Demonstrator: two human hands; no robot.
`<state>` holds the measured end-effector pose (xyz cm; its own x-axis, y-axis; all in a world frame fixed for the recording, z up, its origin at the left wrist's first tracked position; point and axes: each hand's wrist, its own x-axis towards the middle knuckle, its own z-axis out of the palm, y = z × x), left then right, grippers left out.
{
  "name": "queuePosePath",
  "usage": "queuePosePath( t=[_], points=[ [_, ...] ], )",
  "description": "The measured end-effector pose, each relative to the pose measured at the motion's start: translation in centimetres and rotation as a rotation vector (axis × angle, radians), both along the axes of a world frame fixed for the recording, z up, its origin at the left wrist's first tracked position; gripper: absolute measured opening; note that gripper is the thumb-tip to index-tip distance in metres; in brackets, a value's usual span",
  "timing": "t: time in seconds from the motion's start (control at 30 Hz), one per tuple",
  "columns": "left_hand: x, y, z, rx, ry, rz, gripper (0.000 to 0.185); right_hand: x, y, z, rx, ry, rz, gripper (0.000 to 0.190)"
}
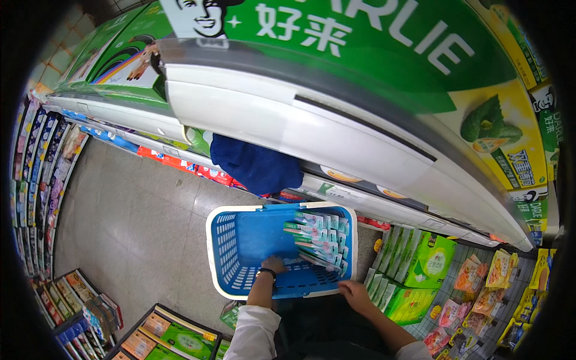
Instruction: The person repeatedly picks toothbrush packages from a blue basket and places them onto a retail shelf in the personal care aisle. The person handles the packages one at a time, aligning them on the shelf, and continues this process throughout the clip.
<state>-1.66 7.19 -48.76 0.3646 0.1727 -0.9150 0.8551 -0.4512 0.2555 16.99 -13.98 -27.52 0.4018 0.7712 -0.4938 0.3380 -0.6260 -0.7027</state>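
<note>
A blue plastic shopping basket (pixel 258 229) with a white rim sits in front of me, below a store shelf. Several toothbrush blister packs (pixel 319 238) with green-and-white cards are lined up in rows along its right side. My left hand (pixel 273 264), with a dark band at the wrist, reaches down inside the basket, left of the lower packs. Whether its blurred fingers hold anything cannot be made out. At the basket's lower right corner, my right hand (pixel 353 291) has curled fingers at the rim; a grip on it is not clear.
A white shelf edge (pixel 234 99) with a green Darlie display panel (pixel 382 54) spans the top. Dark blue cloth (pixel 256 162) hangs below it. Green tissue packs (pixel 427 261) and hanging snack bags (pixel 486 292) stand right. Boxed goods (pixel 166 333) lie lower left, on grey floor (pixel 126 216).
</note>
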Motion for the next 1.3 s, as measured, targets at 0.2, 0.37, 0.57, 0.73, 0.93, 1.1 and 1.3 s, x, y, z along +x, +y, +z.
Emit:
queuePosePath(
  t=[0.2,0.37,0.57,0.73,0.93,1.1,1.3],
  points=[
    [-0.2,0.2,-0.2,0.001,-0.031,-0.136,0.033,-0.2,-0.1,0.2,-0.002,0.036,-0.020,0.018],
    [-0.6,1.2,2.8,0.186,-0.263,-0.338,0.014,-0.3,0.6,0.6,0.017,0.000,-0.023,0.017],
    [-2.9,5.6,11.4,0.326,-0.380,-0.415,0.012,-0.4,3.4,2.3,0.122,0.000,-0.003,0.017],
    [-4.6,9.6,18.2,0.058,-0.504,-0.230,0.020,-1.6,6.3,3.8,0.291,-0.194,-0.026,0.034],
    [-3.5,10.3,24.9,-0.400,-0.503,-0.087,0.027,-1.5,9.0,6.6,0.441,0.482,-0.554,0.026],
    [-2.3,7.3,30.1,-0.566,-0.576,0.179,0.026,-0.7,11.2,11.1,0.480,0.550,-0.628,0.007],
    [0.1,5.2,34.9,-0.569,-0.882,0.530,0.025,-1.2,13.4,16.0,0.608,0.439,-0.521,0.008]
  ],
)
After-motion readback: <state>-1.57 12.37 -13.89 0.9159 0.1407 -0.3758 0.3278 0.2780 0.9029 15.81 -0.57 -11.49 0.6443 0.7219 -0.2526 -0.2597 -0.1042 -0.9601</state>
